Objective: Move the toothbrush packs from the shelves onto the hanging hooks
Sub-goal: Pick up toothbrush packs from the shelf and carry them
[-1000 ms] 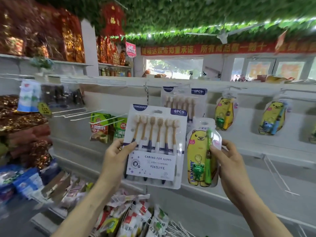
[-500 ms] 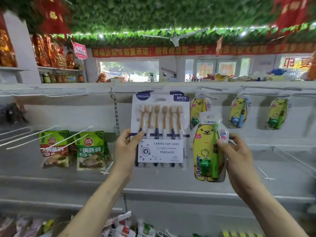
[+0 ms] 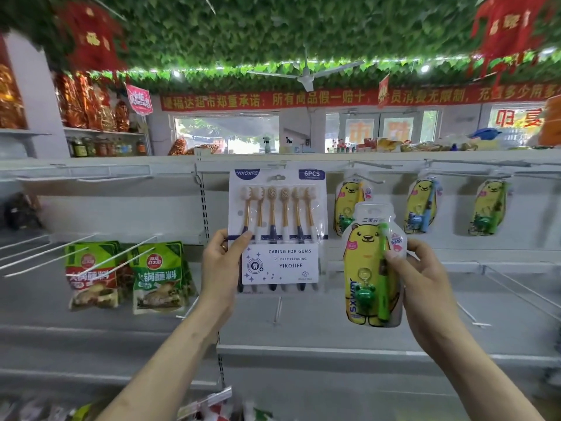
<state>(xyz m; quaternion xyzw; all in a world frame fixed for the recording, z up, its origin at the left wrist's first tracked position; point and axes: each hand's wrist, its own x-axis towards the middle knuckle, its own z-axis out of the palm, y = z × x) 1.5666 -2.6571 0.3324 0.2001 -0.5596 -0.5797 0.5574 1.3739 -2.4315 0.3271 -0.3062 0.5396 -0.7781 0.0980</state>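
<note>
Left hand (image 3: pixel 223 262) pinched the six-brush pack (image 3: pixel 277 229) by its left edge, its top against the hook rail (image 3: pixel 394 164). Right hand (image 3: pixel 422 287) clasped the yellow bear pack (image 3: pixel 368 268) just right of it, below the hanging bear packs (image 3: pixel 422 205).

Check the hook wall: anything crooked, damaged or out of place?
Nothing looks damaged. The three bear toothbrush packs hang straight on their hooks. The sauce pouches at left hang slightly tilted. The 6-piece toothbrush pack and another bear pack are in hand.
</note>
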